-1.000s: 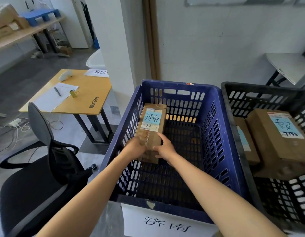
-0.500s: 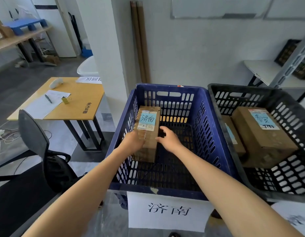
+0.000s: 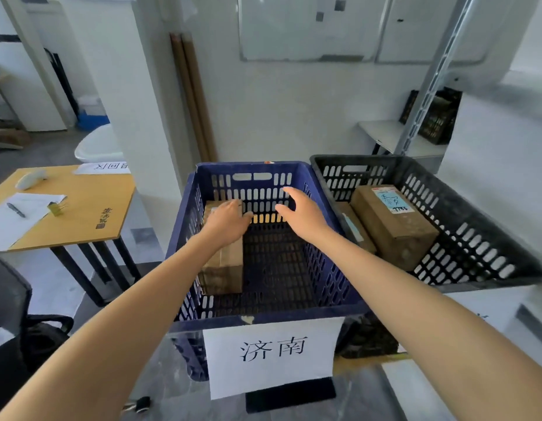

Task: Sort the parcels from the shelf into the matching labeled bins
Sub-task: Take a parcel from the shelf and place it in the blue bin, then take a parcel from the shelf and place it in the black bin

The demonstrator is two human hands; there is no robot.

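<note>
A brown cardboard parcel (image 3: 225, 265) lies flat on the floor of the blue bin (image 3: 330, 287), against its left wall. My left hand (image 3: 227, 221) rests on top of the parcel's far end, fingers spread, and hides its label. Over the middle of the bin, my right hand (image 3: 303, 215) hovers open and touches nothing. A white paper sign with black characters (image 3: 271, 357) hangs on the blue bin's front.
A black bin (image 3: 476, 226) to the right holds a large labeled parcel (image 3: 394, 223) and a flatter one (image 3: 351, 229) beside it. A wooden desk (image 3: 81, 208) with papers and a pen stands left, an office chair (image 3: 11, 323) near it. A shelf upright (image 3: 430, 77) rises at right.
Both hands held the parcel low in the blue bin; now it lies flat. My right hand has let go and lifted away, and my left hand moved onto its top.
</note>
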